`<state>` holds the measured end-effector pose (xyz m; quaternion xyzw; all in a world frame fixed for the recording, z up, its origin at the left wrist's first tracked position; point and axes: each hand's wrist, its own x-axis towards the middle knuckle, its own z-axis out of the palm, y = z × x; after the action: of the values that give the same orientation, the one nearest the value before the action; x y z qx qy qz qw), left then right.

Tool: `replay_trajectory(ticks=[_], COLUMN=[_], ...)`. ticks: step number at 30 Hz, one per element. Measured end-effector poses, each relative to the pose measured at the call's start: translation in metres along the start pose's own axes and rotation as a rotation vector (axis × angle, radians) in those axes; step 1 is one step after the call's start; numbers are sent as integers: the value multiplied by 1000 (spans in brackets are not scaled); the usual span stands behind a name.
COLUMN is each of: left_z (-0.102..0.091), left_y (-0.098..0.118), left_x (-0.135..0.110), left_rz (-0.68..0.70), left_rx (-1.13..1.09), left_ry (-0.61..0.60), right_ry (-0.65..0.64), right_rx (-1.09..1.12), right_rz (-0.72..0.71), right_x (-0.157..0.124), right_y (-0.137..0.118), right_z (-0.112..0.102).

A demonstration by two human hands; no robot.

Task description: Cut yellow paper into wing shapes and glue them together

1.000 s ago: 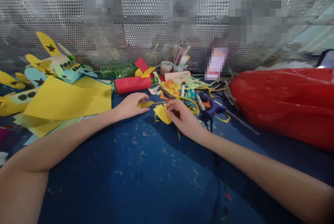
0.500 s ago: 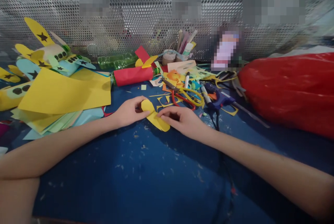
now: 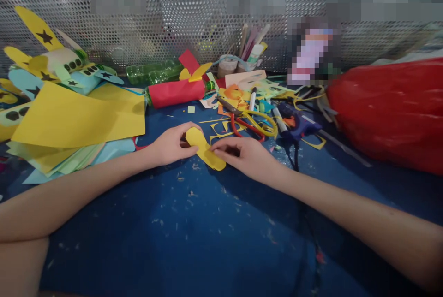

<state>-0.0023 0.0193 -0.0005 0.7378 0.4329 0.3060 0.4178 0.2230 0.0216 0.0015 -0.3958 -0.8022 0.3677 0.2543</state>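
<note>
A yellow paper cutout [image 3: 205,151] with rounded ends is held between my two hands, just above the blue table. My left hand [image 3: 175,145] pinches its upper left end between thumb and fingers. On its lower right part, the thumb and fingertips of my right hand [image 3: 244,154] are closed at the edge. Behind my hands lie thin yellow paper offcuts [image 3: 221,127] and scissors [image 3: 254,121] with red and yellow handles. A bottle wrapped in red paper [image 3: 176,93], with yellow paper pieces on top, rests farther back.
Yellow sheets [image 3: 83,117] cover a paper stack at left, near bottle planes [image 3: 65,64] with black stars. A green plastic bottle [image 3: 152,73] lies behind. To the right are a blue glue gun [image 3: 301,128] with a cord and a large red bag [image 3: 391,112]. Perforated metal [image 3: 194,20] borders the back.
The camera view has shifted slightly, so the background sits a little higher. My hands keep hold of the yellow cutout, which looks tilted a little differently.
</note>
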Motion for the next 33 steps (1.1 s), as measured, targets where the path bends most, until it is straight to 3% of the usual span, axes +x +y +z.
replay_trajectory(ticks=[18, 25, 27, 30, 33], left_z=[3, 7, 8, 9, 9], left_y=[7, 10, 10, 10, 10], left_x=[-1, -2, -3, -4, -4], left_rz=[-18, -13, -4, 34, 81], left_rx=[34, 115, 145, 168, 109], left_ry=[10, 61, 76, 78, 25], right_ry=[-39, -253, -169, 78, 98], right_rx=[19, -32, -97, -206, -227], right_rz=[6, 40, 28, -16, -126], right_x=[2, -4, -3, 2, 5], right_y=[0, -17, -17, -12, -7], right_z=[-3, -14, -15, -14, -12])
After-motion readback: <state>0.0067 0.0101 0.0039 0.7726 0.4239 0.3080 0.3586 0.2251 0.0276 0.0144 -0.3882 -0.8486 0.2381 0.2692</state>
